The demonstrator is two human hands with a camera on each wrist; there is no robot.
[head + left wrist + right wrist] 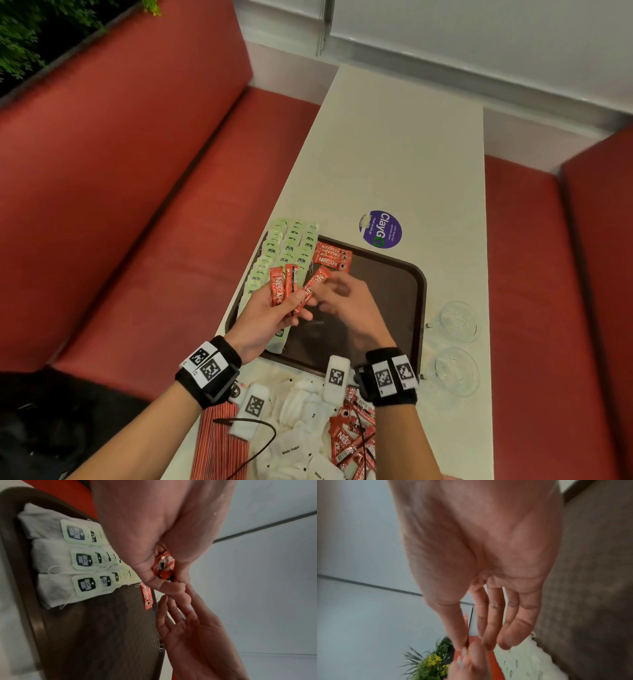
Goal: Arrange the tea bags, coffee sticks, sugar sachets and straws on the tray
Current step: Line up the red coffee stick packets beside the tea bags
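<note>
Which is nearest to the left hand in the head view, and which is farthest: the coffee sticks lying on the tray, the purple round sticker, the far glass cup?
From the left hand:
1. Coffee sticks on the tray, just beyond the fingers, at the tray's far edge.
2. Purple round sticker, on the table past the tray.
3. Far glass cup, across the tray, on the right.

My fingers [291, 301] hold red sticks [276, 287] reading "NESCAFÉ Classic"; beyond them a purple sticker [380, 229] says "ClayGo"; behind, sachets [290, 449] read "White Sugar".

One tray [416, 308], two glass cups [457, 322], two hands [270, 318], one round sticker [380, 229].
</note>
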